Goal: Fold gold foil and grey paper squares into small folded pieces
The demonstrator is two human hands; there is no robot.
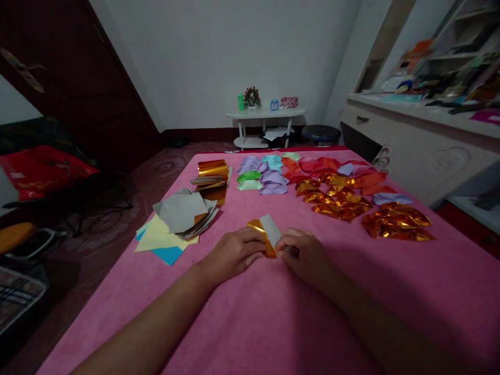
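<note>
So, from the head view, the thing being handled is a small gold foil paper sheet with a dull grey back (271, 226), lying at the middle of the pink cloth-covered worktop (234, 328), right between the two hands. Looks partly folded to me, gold to the left, grey to the right.

The left hand (239, 251) has its fingers close together, laid over the sheet's left side; can't tell if the thumb is squeezing from below. The right hand (302, 255) has its grip bunched up, thumb and fingertips pinching the near right corner. There's a dark patch (291, 251) in its curl that I can't make out.

Handling-wise, I'd guess it's nearly weightless, thin, holds a crease well, a bit slick on the foil face and easy to wrinkle or tear. Best hold is flat fingers on one side, a light pinch at a corner or fold edge.

Over on the left sits a loose stack of grey-backed paper squares (182, 211); far right, a bunch of shiny orange-gold folded foil pieces (344, 208).
</note>
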